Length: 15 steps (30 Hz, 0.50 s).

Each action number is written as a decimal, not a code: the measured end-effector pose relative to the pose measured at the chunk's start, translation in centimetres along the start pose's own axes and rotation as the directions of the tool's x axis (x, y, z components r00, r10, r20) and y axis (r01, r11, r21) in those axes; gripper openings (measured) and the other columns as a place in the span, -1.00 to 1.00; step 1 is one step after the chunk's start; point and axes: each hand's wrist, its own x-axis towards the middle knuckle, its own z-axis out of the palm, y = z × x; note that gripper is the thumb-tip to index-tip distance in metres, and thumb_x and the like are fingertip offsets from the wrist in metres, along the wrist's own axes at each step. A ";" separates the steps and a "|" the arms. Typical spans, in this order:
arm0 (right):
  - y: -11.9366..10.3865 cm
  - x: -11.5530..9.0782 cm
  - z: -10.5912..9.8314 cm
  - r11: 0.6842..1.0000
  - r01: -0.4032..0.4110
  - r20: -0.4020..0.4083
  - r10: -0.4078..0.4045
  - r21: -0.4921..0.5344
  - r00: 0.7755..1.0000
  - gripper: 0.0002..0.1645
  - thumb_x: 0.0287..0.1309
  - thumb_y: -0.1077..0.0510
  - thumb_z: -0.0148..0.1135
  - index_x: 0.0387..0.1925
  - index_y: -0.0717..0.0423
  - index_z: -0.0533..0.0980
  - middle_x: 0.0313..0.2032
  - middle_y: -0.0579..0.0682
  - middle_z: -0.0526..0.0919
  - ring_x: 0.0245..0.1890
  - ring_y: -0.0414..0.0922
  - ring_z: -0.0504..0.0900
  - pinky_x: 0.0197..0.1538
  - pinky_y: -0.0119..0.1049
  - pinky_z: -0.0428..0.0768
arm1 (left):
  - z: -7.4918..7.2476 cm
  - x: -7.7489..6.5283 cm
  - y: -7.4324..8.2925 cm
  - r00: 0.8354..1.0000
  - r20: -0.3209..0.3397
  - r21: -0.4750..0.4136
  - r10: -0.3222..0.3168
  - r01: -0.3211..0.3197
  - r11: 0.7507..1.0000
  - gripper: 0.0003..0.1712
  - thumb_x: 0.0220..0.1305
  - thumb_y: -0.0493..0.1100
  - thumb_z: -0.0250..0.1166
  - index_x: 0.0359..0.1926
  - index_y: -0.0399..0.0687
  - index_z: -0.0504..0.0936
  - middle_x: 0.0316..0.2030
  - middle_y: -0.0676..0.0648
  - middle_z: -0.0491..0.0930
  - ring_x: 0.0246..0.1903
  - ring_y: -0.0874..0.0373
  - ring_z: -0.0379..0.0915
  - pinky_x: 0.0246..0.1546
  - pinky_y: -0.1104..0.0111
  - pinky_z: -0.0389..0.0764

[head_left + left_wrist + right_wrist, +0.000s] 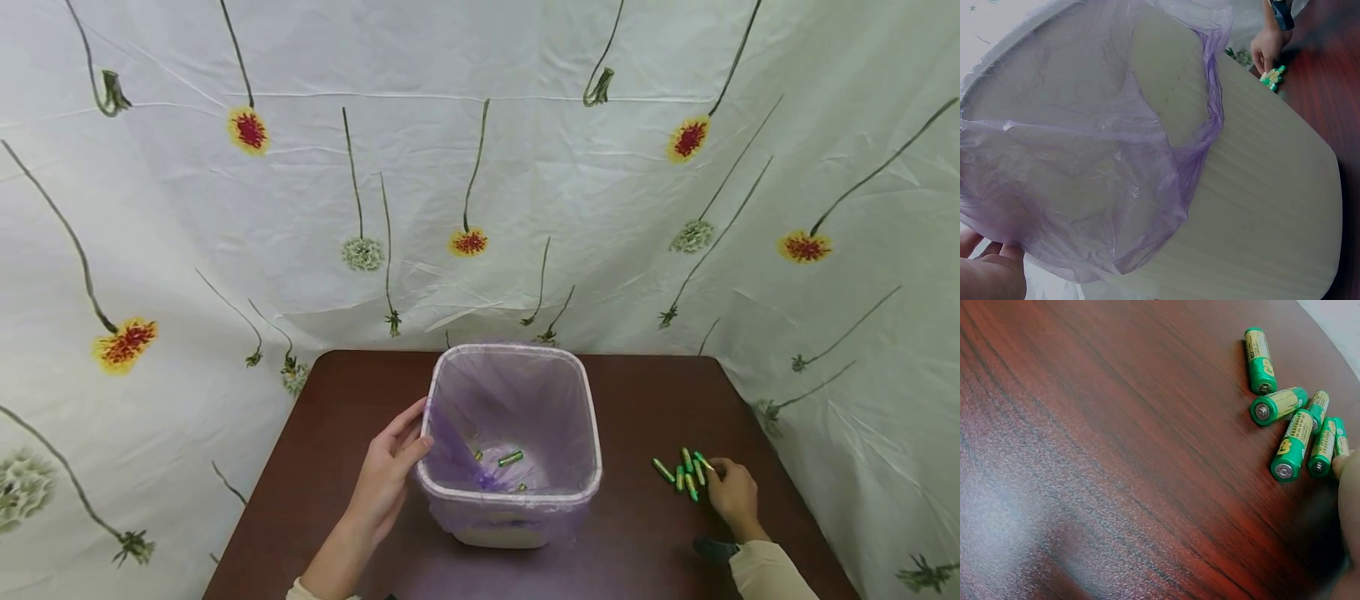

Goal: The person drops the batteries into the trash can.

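A pale waste bin lined with a thin purple bag stands at the middle of the table. My left hand grips its left rim, thumb at the top edge and fingers along the outside. In the left wrist view the bag's loose edge drapes down the bin's outer wall. At the right, my right hand pinches a green-and-gold battery by its end. Several like batteries lie in a loose cluster beside the fingertips. Inside the bin, a few batteries rest on the liner.
The dark wood-grain table has rounded back corners. A white cloth printed with flowers hangs behind and along both sides. A dark band sits at the right wrist, by the pale sleeve.
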 end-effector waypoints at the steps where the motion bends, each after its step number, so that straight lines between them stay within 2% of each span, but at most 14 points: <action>1: 0.2 -0.1 0.0 1.000 0.003 -0.002 -0.003 -0.002 1.000 -0.64 0.42 0.30 0.04 0.06 0.57 0.47 -0.03 0.55 0.51 0.04 0.45 0.46 0.10 0.35 0.39 | 0.0 0.0 -0.1 1.000 0.001 0.000 -0.003 0.003 1.000 -0.29 0.39 -0.43 0.21 0.51 -0.41 0.23 0.48 -0.34 0.21 0.45 0.01 0.20 0.25 0.41 0.43; 5: 0.8 -0.3 -0.3 0.999 0.031 -0.027 -0.031 -0.012 0.999 -0.65 0.44 0.32 0.03 0.05 0.59 0.48 -0.07 0.55 0.55 0.02 0.46 0.48 0.11 0.36 0.39 | 0.1 0.0 -0.3 1.000 0.006 -0.009 -0.014 0.014 1.000 -0.29 0.39 -0.44 0.20 0.51 -0.40 0.23 0.48 -0.34 0.22 0.42 0.08 0.25 0.25 0.40 0.44; 8: 0.9 -0.2 -0.7 0.998 0.057 -0.062 -0.057 -0.003 0.996 -0.68 0.43 0.35 0.03 0.04 0.58 0.49 -0.09 0.55 0.55 0.02 0.48 0.48 0.12 0.38 0.36 | 0.2 0.0 -0.3 1.000 0.012 -0.015 -0.005 0.005 1.000 -0.29 0.38 -0.45 0.20 0.51 -0.41 0.23 0.48 -0.34 0.21 0.44 0.05 0.22 0.25 0.39 0.44; 10: 0.7 0.0 -1.0 0.997 0.071 -0.076 -0.070 0.007 0.995 -0.69 0.43 0.36 0.03 0.04 0.57 0.50 -0.08 0.56 0.54 0.04 0.50 0.46 0.14 0.40 0.34 | 0.2 0.0 -0.2 1.000 0.011 -0.018 0.005 -0.005 1.000 -0.28 0.38 -0.46 0.20 0.51 -0.42 0.23 0.48 -0.35 0.21 0.46 0.00 0.19 0.25 0.39 0.44; 15: -0.8 0.6 -1.6 0.995 0.101 -0.089 -0.099 0.021 0.991 -0.70 0.45 0.36 0.03 0.05 0.53 0.51 -0.06 0.53 0.54 0.00 0.46 0.49 0.03 0.39 0.40 | 0.0 0.1 -0.1 1.000 0.002 -0.014 0.010 -0.010 1.000 -0.28 0.38 -0.46 0.19 0.51 -0.43 0.22 0.49 -0.35 0.19 0.48 -0.07 0.12 0.25 0.40 0.44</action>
